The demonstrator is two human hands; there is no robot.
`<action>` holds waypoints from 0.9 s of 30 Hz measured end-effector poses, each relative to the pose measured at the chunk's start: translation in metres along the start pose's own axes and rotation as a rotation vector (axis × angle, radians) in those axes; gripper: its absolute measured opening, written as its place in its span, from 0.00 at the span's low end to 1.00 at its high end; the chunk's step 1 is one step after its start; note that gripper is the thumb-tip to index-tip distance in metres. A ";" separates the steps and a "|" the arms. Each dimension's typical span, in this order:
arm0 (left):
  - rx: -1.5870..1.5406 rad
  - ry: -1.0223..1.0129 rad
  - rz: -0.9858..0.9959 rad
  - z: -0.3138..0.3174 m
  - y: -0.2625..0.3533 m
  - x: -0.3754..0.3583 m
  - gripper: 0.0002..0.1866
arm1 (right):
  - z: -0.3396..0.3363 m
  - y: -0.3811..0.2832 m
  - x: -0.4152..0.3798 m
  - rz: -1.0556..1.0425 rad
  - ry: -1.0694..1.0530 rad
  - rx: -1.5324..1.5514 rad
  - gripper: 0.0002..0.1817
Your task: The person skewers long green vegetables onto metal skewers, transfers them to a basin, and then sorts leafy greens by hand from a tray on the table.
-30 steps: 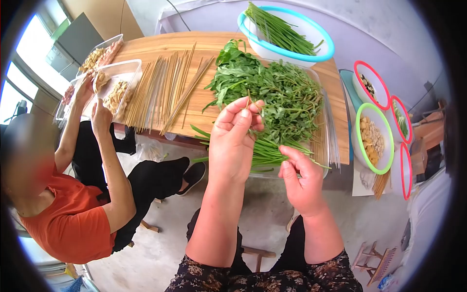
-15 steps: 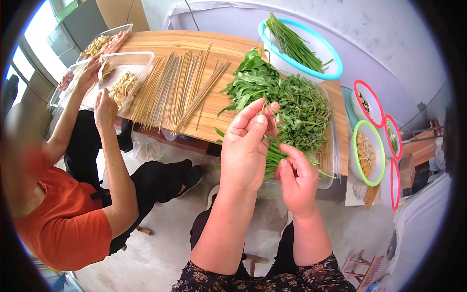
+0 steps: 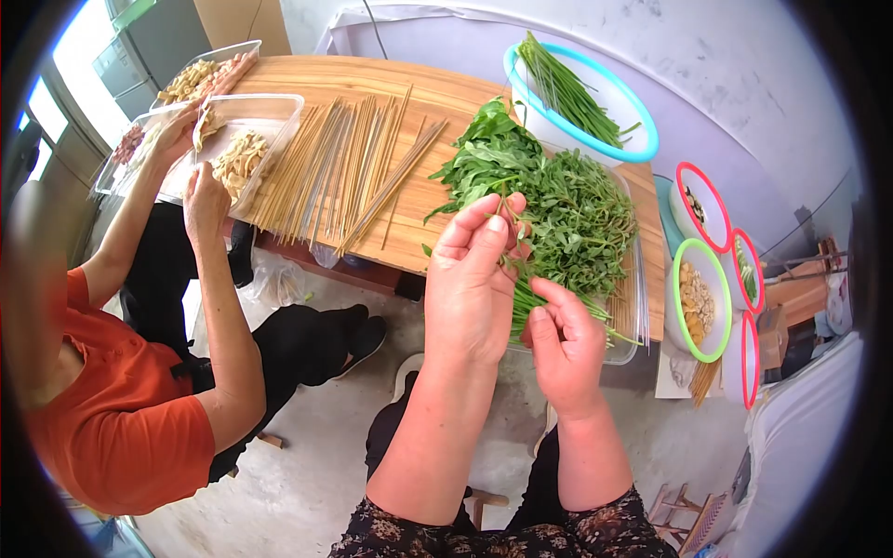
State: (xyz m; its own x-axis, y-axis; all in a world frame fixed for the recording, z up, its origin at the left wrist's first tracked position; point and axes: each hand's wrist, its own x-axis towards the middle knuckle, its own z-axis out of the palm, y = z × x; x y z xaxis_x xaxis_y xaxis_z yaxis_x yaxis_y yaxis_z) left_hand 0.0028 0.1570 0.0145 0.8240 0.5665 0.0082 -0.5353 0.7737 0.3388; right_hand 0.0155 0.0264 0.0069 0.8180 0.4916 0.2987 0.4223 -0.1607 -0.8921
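Note:
My left hand (image 3: 473,270) is raised in front of the greens, its thumb and fingertips pinching a thin leafy green sprig (image 3: 503,206). Just right of it and lower, my right hand (image 3: 567,346) has thumb and index finger drawn together; what they hold, if anything, I cannot make out. Behind both hands lies a heap of leafy greens (image 3: 586,209), with broader-leaved greens (image 3: 488,153) on its left. Long thin green stalks (image 3: 527,302) show between and behind my hands, partly hidden by them.
Bamboo skewers (image 3: 349,167) lie spread on the wooden table (image 3: 428,93). A blue-rimmed basin (image 3: 642,112) holds long green stalks. Several colour-rimmed bowls, one green-rimmed (image 3: 676,325), stand at right. On the left, a person in an orange shirt (image 3: 139,418) handles food over clear trays (image 3: 296,107).
The view has shifted slightly. My hands keep almost the same pose, the left still pinching the sprig. The other person's hands have barely moved.

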 end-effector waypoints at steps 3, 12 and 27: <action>0.001 0.004 -0.005 0.000 0.001 0.000 0.12 | 0.001 0.001 0.000 0.008 -0.003 0.013 0.14; -0.011 0.024 0.005 0.001 0.002 -0.001 0.12 | 0.000 0.000 -0.002 0.028 -0.017 0.030 0.14; 0.020 0.031 0.035 0.003 -0.004 -0.002 0.11 | -0.002 0.001 -0.005 0.045 -0.006 0.034 0.14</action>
State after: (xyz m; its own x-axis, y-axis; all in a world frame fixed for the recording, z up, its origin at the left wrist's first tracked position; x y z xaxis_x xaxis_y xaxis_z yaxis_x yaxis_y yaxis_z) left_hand 0.0039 0.1515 0.0160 0.7985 0.6019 -0.0092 -0.5595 0.7477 0.3578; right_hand 0.0126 0.0218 0.0047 0.8335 0.4897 0.2558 0.3711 -0.1533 -0.9158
